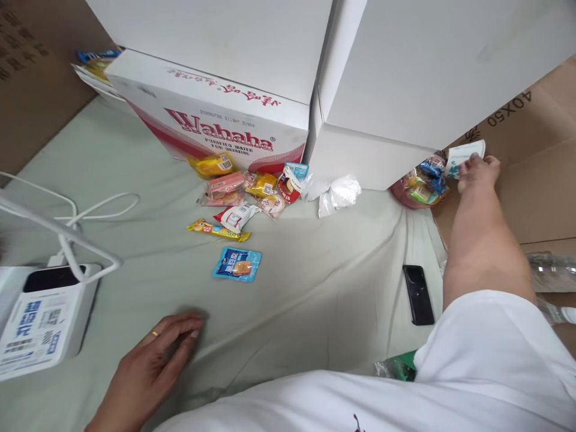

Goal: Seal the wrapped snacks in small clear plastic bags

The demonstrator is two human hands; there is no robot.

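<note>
At the far right, my right hand [477, 171] is closed on a white paper cup [463, 153] with a green pattern, held tilted. Just left of the cup sits a round container [398, 193] full of small wrapped snacks [420, 186]. My left hand [155, 363], a ring on one finger, rests on the cloth at lower left with its fingers loosely extended and nothing in them. Beyond it lies a blue snack packet [237, 264]. Farther back are a yellow snack bar [218, 230], a red-and-white packet [237, 216] and several other snacks in front of a carton.
A Wahaha water carton [216, 123] and white boxes [360, 159] stand along the back. Crumpled clear plastic [339, 193] lies before them. A white device [54, 318] with cables is at left, a black phone [418, 294] at right, near plastic bottles [551, 273].
</note>
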